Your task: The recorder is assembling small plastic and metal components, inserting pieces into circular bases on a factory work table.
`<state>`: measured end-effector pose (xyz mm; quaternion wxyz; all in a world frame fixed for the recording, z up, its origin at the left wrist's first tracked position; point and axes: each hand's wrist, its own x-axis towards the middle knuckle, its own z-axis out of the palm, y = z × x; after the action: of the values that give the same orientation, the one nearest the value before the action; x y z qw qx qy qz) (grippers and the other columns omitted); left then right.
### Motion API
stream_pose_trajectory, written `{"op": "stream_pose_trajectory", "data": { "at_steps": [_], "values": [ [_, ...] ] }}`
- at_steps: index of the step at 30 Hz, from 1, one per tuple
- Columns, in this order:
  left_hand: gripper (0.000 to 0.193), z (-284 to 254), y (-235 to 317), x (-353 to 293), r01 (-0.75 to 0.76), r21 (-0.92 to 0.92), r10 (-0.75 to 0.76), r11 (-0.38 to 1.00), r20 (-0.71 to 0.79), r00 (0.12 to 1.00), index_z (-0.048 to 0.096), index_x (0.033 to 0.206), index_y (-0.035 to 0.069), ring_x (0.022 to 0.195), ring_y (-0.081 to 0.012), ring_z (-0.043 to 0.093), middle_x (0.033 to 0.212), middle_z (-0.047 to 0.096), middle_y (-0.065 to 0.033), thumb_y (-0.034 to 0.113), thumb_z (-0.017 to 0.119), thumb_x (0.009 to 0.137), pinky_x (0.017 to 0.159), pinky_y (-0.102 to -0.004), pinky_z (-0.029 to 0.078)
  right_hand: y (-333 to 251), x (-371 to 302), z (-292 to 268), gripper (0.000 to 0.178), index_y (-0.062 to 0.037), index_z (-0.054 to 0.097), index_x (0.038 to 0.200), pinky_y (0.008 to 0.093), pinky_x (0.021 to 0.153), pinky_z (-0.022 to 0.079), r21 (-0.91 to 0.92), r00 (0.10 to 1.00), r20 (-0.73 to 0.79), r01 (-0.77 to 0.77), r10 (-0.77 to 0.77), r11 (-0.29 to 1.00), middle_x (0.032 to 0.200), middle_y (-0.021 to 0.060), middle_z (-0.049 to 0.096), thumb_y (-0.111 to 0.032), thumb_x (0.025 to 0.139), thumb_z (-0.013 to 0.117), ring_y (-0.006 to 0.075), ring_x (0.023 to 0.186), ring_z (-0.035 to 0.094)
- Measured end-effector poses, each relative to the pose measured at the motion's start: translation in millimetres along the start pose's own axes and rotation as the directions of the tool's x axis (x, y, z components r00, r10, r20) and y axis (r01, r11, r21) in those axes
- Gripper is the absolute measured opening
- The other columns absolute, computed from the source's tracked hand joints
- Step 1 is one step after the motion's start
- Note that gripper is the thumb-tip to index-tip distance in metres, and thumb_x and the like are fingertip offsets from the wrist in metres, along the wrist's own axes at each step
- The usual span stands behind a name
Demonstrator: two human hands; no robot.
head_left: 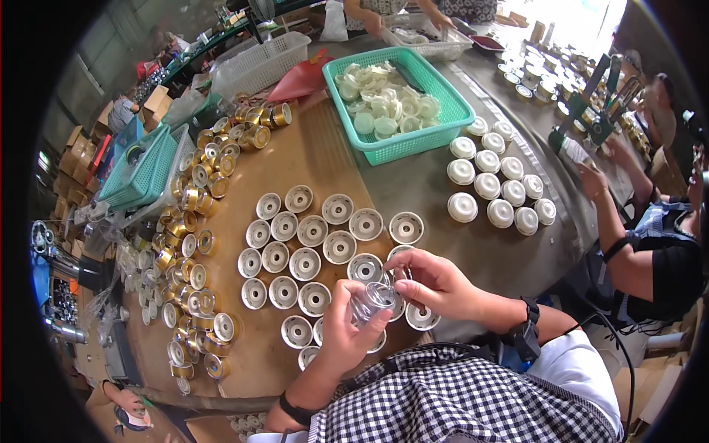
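My left hand (346, 334) holds clear plastic rings (378, 296), seemingly a small stack, between thumb and fingers. Just to its right, my right hand (442, 286) is closed in a pinch, with what looks like a clear ring edge at its fingertips; the fingers partly hide it. Beneath and beyond both hands, several round white cups (304, 263) with a hole in the middle stand in loose rows on the brown board (332, 162). Some of these cups are covered by my hands.
A green basket (402, 148) of translucent caps stands at the far middle, with white domed lids (462, 207) to its right. Gold-sided caps (188, 199) lie heaped at left. Co-workers sit at the right and far side; one holds a green hand tool (600, 111).
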<state>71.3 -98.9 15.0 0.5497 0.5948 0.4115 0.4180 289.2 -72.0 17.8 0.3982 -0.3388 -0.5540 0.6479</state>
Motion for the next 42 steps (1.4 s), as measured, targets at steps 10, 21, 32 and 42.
{"op": "stream_pose_trajectory", "data": {
  "at_steps": [10,21,32,42],
  "values": [
    [0.045,-2,14,1,0.346,-0.511,-0.271,0.787,0.217,0.938,0.047,0.133,0.0,0.066,-0.0253,0.071,0.095,0.07,-0.0205,0.028,0.062,0.101,0.059,-0.0339,0.06,-26,4,-11,0.038,-0.0031,0.063,0.124,0.0307,0.087,0.06,-0.486,0.934,0.117,0.351,-0.339,0.8,0.114,0.0108,0.056,0.004,0.087,0.071,0.0229,0.105,0.064],
    [0.047,-25,6,7,0.792,-0.387,-0.326,0.471,0.758,0.565,0.06,0.118,-0.007,0.053,-0.0161,0.062,0.081,0.066,-0.017,0.033,0.069,0.096,0.042,-0.0223,0.049,-36,3,-16,0.045,-0.0088,0.066,0.126,0.0334,0.075,0.062,-0.569,0.851,0.398,0.521,-0.341,0.636,0.115,0.0097,0.059,-0.004,0.082,0.074,0.0259,0.093,0.068],
    [0.052,-25,-37,10,0.602,-0.767,-0.407,0.22,0.489,0.771,0.058,0.119,-0.004,0.055,-0.0128,0.051,0.081,0.062,-0.0069,0.046,0.051,0.106,0.054,-0.0266,0.046,-45,-34,21,0.028,-0.0107,0.072,0.112,0.0313,0.075,0.061,-0.563,0.563,0.709,0.815,-0.425,0.14,0.123,0.0113,0.062,-0.017,0.085,0.072,0.026,0.106,0.067],
    [0.048,-14,-28,5,0.283,-0.455,-0.307,0.844,0.022,0.951,0.056,0.136,0.002,0.086,-0.0108,0.065,0.111,0.061,-0.0046,0.002,0.074,0.091,0.074,-0.0251,0.057,31,60,-75,0.032,-0.0052,0.065,0.121,0.0454,0.078,0.053,-0.922,0.994,-0.024,0.019,-0.104,0.387,0.108,0.0157,0.057,-0.007,0.089,0.067,0.0374,0.09,0.063]
  ]
}}
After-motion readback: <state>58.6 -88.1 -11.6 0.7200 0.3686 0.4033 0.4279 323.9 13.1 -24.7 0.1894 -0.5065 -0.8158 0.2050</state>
